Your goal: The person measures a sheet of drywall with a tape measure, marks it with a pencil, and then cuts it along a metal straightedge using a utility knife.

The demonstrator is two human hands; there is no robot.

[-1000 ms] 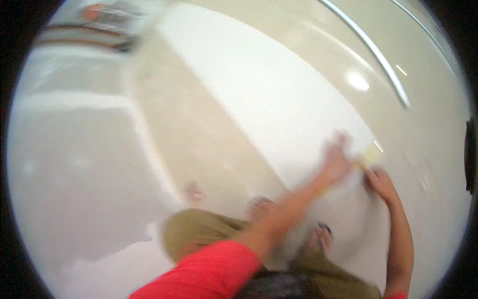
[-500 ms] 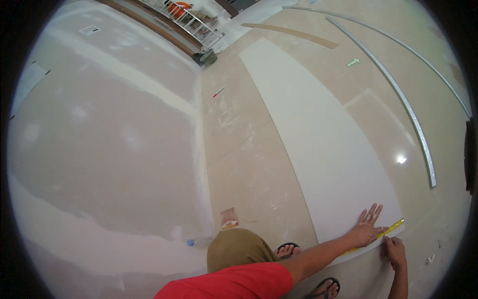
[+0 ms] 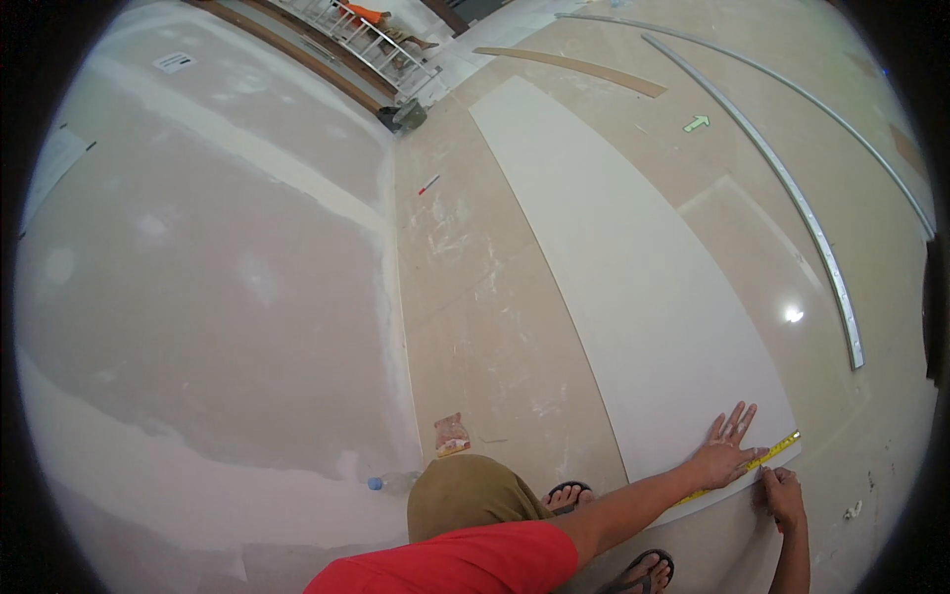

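A long white board (image 3: 614, 267) lies on the floor, running from my feet toward the far wall. Across its near end stretches a yellow tape measure blade (image 3: 783, 445). My left hand (image 3: 724, 458) rests flat on the board with fingers spread, its lower edge over the blade and hiding part of it. Just below, at the board's near edge, my right hand (image 3: 785, 497) is closed in a pinch, fingertips against the blade. Whatever it may hold is too small to make out.
Two long metal strips, one a perforated channel (image 3: 792, 193), lie right of the board. A tan strip (image 3: 574, 66) lies beyond it. Left are a red-and-white marker (image 3: 428, 185), a crumpled packet (image 3: 451, 434) and a plastic bottle (image 3: 396, 482). A ladder (image 3: 381, 49) and a person (image 3: 368, 16) are far back.
The view has shifted slightly. Both hands keep their places at the tape measure. The far person's legs have changed position.
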